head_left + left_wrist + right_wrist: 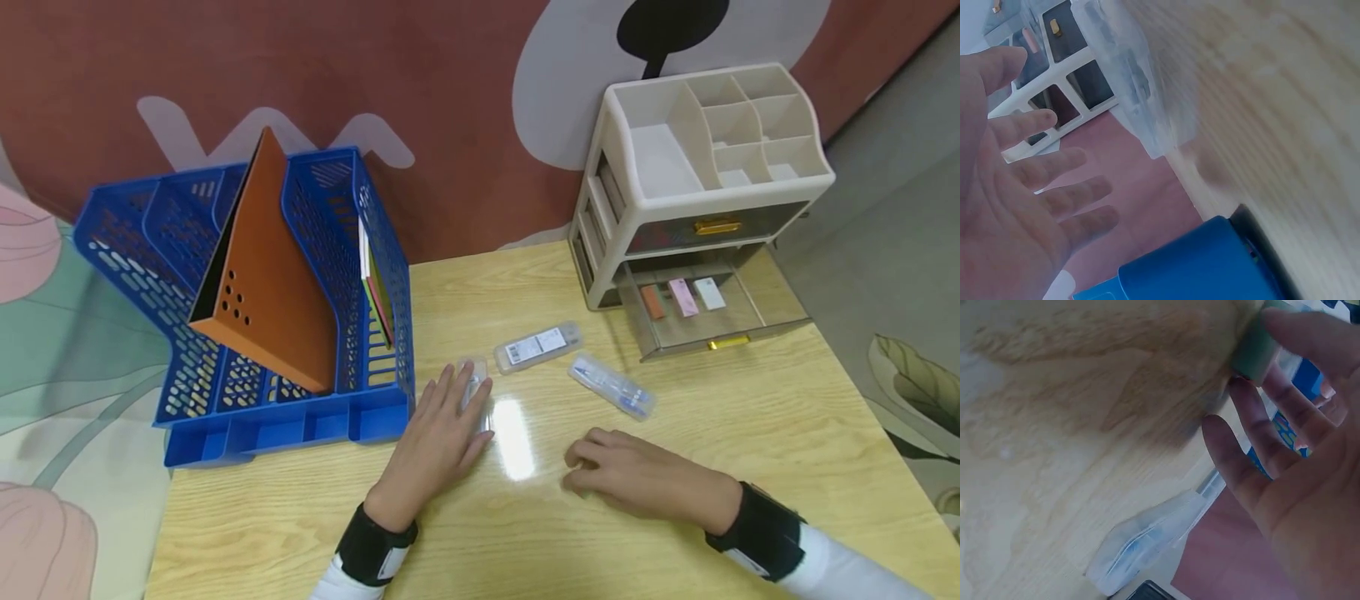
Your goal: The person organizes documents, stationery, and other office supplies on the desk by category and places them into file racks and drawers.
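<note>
- Three clear packets are seen mid-desk; the nearest packet (474, 385) lies under the left hand (442, 429), whose straight fingers (457, 390) rest on it, beside the blue file rack (225, 317).
- It is best pressed flat and slid gently.
- The right hand (637, 475) is rested on the desk (750, 433), loosely curled, holding nothing.

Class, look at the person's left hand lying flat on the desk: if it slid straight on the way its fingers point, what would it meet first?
The left hand already reaches a clear plastic case at its fingertips; that comes first.

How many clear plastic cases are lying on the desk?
3: one under the left hand fingers, one labelled case mid-desk, one nearer the open drawer. More may be hidden.
</note>
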A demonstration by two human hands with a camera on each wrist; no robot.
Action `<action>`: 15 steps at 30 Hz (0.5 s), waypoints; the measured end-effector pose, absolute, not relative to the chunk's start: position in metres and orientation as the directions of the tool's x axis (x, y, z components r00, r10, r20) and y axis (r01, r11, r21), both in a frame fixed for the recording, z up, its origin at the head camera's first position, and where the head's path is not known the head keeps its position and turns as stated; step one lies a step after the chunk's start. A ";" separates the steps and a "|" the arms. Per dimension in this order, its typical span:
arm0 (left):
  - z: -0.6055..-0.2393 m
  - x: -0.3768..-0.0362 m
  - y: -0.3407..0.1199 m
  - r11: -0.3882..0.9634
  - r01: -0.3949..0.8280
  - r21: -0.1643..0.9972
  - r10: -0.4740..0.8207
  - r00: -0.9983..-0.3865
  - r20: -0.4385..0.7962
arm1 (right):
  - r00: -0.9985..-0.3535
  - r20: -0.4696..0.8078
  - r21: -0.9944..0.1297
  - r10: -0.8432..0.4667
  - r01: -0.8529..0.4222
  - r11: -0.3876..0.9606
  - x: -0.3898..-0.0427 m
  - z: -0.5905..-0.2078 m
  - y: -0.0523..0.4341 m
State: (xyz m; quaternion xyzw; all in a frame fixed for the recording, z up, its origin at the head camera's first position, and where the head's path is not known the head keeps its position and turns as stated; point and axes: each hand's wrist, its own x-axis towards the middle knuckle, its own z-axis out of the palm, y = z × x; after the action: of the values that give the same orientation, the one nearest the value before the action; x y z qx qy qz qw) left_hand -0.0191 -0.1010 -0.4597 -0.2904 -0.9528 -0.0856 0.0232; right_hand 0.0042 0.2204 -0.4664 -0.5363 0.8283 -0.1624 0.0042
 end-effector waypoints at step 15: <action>-0.462 -0.019 -0.100 0.814 0.555 0.172 0.546 -0.832 0.100 | -0.370 0.201 -0.195 -0.907 -0.923 0.333 0.005 -0.478 0.211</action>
State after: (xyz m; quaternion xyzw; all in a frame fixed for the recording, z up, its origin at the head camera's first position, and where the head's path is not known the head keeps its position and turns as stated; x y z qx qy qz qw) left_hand -0.0192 -0.0997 -0.4624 -0.2889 -0.9521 -0.0971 0.0230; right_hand 0.0052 0.2111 -0.4777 -0.5606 0.8159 -0.1386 -0.0280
